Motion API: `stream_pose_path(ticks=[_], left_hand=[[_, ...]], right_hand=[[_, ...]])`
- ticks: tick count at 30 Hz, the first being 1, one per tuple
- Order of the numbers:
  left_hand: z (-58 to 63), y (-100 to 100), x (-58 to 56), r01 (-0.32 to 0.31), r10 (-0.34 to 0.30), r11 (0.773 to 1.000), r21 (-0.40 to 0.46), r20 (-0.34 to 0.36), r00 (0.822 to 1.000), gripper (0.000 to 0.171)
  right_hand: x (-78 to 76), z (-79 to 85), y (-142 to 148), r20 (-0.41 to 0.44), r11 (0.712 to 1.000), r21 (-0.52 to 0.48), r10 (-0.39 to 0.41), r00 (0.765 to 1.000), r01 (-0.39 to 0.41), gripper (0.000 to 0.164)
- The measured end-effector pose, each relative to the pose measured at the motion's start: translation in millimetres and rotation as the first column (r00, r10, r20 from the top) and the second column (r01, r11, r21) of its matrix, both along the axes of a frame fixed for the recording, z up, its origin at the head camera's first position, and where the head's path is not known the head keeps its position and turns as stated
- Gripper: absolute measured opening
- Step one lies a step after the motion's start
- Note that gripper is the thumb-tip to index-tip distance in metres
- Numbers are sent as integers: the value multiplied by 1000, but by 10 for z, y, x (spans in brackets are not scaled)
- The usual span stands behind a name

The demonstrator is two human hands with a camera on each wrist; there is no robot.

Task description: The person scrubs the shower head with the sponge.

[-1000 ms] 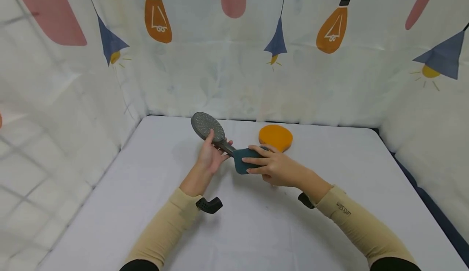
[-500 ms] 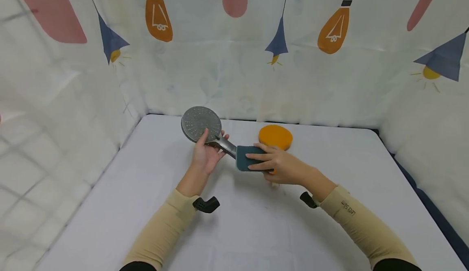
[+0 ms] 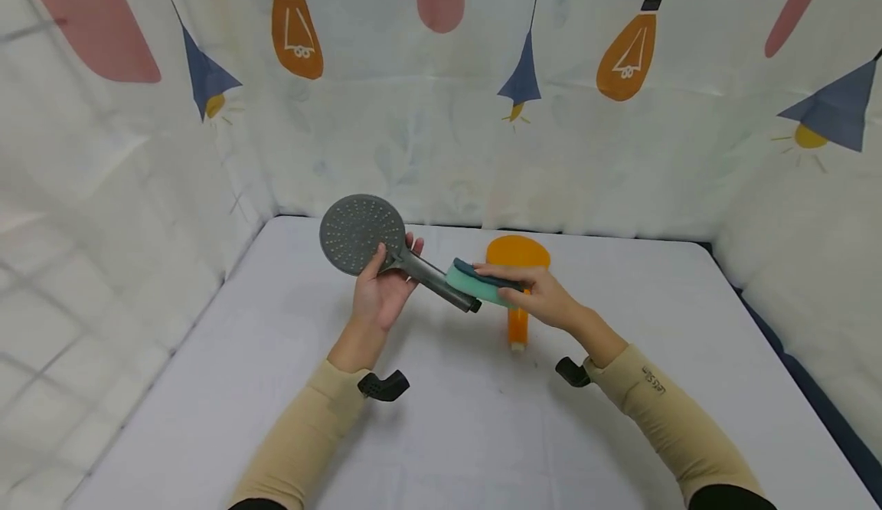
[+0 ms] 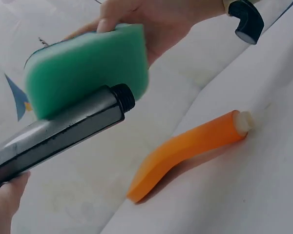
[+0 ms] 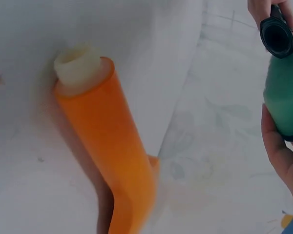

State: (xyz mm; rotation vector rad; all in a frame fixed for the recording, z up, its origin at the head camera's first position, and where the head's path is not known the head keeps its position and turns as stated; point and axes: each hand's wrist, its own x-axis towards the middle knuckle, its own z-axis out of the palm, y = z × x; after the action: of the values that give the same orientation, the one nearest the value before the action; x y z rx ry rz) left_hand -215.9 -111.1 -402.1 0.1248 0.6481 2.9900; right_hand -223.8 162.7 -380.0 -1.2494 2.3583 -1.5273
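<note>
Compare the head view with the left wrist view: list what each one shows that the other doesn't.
Only the head view: the round face of the grey shower head, the round top of the orange shower head and the light bulb pictures.
Only the left wrist view: a clear screw thread ending the grey handle.
Both: the right hand holding the green sponge, the left hand (partly), and the orange handle.

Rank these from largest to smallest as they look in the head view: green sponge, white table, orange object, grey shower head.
1. White table
2. Grey shower head
3. Orange object, partly hidden
4. Green sponge, shorter overall, partly hidden too
</note>
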Motion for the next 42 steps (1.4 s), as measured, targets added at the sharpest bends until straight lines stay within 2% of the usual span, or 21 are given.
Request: stream_pose_path(ticks=[2, 4, 8, 11, 14, 16, 19, 22, 25, 30, 32, 37, 39, 42], left_hand=[[3, 20, -10, 32, -32, 999, -20, -3, 999, 52], [0, 47, -16, 53, -53, 997, -59, 6, 999, 53], [-17, 75, -5, 10, -5, 995, -101, 43, 999, 50], [-36, 79, -4, -15, 20, 996, -88, 52, 998, 50], [-55, 121, -6, 27, -20, 994, -102, 68, 998, 50], [-66, 170, -11, 59, -49, 991, -120, 88, 995, 50], [-75, 226, -10, 64, -47, 987, -150, 111, 993, 51], [-87, 227, -12, 31, -14, 990, -138, 120, 993, 52], [-93, 217, -28, 12, 5, 990, -138, 118, 993, 53], [-114, 231, -42, 12, 19, 978, -207, 146, 989, 51], [-117, 215, -36, 8, 28, 973, -231, 150, 988, 51], [-86, 149, -60, -47, 75, 978, -204, 133, 988, 53], [-68, 151, -75, -45, 70, 982, -182, 134, 989, 54], [-53, 186, -87, -3, 30, 979, -204, 129, 991, 54]], right_hand=[[-24, 12, -26, -8, 1000, -1, -4, 1000, 4, 40], [-39, 26, -79, -52, 1000, 21, 3, 999, -2, 41], [-31, 31, -109, -161, 995, 103, 29, 987, -13, 41], [-22, 34, -71, -180, 992, 128, 34, 983, -11, 40], [-29, 48, -90, -194, 992, 130, 30, 981, -5, 40], [-43, 48, -139, -241, 989, 150, 30, 970, 7, 41], [-35, 25, -175, -341, 982, 187, 46, 939, 20, 42], [8, -14, -119, -409, 977, 210, 72, 910, 17, 43], [23, -19, -115, -487, 966, 256, 107, 867, 24, 45], [-7, -10, -285, -665, 937, 332, 152, 731, 108, 50], [3, -30, -302, -688, 931, 347, 172, 705, 112, 51], [35, -23, -236, -666, 922, 384, 241, 706, 48, 50], [30, 6, -242, -670, 924, 381, 243, 702, 44, 49], [14, 19, -310, -682, 928, 365, 214, 699, 72, 49]])
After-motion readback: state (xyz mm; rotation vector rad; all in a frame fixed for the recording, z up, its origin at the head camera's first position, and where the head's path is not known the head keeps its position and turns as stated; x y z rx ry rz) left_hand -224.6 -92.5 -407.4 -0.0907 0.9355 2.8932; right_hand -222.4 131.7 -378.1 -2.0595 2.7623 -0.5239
